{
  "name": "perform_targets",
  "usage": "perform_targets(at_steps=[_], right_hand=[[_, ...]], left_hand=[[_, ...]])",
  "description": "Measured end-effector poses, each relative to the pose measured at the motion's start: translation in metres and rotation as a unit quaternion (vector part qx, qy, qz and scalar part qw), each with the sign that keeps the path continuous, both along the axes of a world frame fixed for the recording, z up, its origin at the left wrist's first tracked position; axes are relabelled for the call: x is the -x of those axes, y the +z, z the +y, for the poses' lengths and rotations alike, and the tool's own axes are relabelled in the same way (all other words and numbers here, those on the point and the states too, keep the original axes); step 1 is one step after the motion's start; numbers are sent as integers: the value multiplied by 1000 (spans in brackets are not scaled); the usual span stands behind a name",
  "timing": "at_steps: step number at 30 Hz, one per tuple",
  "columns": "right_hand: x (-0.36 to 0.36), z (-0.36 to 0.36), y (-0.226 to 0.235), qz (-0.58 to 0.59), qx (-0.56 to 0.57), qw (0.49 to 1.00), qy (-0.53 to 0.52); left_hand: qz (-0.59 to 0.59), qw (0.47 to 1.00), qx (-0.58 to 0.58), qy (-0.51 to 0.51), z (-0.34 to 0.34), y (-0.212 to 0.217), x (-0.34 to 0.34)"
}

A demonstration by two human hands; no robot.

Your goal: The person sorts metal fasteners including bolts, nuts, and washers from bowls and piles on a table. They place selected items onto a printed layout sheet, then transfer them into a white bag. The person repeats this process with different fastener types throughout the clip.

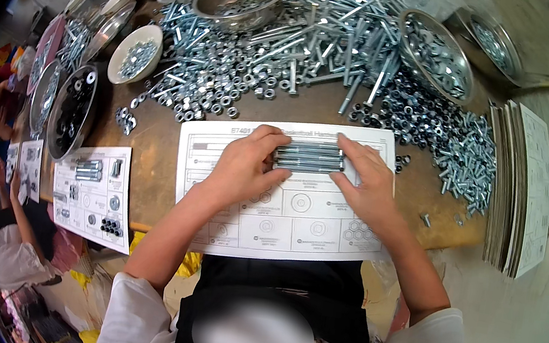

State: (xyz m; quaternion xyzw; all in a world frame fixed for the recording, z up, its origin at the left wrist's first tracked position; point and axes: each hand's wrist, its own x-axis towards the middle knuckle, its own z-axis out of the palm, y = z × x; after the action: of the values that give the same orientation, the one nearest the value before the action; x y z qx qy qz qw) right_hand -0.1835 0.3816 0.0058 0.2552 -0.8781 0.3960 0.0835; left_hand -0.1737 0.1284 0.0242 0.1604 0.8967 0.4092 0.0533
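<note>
A row of several long silver bolts (309, 156) lies side by side across the upper part of a white printed card (219, 214). My left hand (251, 165) is curled around the left ends of the bolts, its thumb below and its fingers above. At the right ends, the thumb and forefinger of my right hand (366, 181) press in from the side. Printed outlines of washers and nuts fill the card's lower boxes, with no hardware lying on them. My palms hide parts of the card.
Beyond the card spreads a heap of loose bolts (322, 31) and nuts (213, 86). Metal bowls (239, 20) and a white bowl (122, 55) stand around it. A stack of cards (521, 192) is at right. Another card (90, 195) bears hardware; a co-worker's hands (16, 188) are farther left.
</note>
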Motion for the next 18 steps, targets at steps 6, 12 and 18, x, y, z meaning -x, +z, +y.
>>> perform_targets(at_steps=[6,12,18], right_hand=[[0,7,-6,24,2,1000,15],[-34,65,21,-48,38,991,-121],[-70,156,17,-58,-116,960,-248]], left_hand=[[5,1000,12,-2,6,2,0],[89,993,67,43,16,14,-4],[180,969,-6,-167,123,20,28]])
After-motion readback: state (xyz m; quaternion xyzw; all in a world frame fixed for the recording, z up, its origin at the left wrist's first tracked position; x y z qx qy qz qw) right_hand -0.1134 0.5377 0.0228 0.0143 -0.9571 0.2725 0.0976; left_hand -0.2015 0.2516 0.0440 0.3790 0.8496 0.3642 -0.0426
